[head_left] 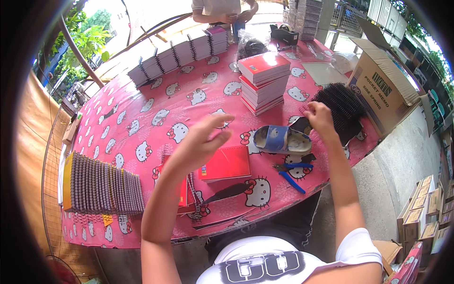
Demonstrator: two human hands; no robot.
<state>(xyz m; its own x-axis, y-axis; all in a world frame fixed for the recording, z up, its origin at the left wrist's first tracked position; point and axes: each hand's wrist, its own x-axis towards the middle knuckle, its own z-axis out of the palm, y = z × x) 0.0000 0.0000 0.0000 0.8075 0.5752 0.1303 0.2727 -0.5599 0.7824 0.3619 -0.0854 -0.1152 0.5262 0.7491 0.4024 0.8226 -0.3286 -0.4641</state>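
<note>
My left hand is raised over the table with its thumb and fingers apart and nothing between them. Below it lies a small stack of red-covered notebooks, with more red notebooks beside it, partly hidden by my left forearm. My right hand is at the near-left edge of a pile of black spiral binding coils. Its fingers are curled together; what they pinch, if anything, cannot be made out. A blue and grey slipper lies between my hands. Nearer me rest blue-handled cutting pliers.
A tall stack of red notebooks stands beyond the slipper. Bound notebooks line the far left edge; a yellow-ended row of spiral-bound ones sits at left. An open carton stands right. Across the table is another person.
</note>
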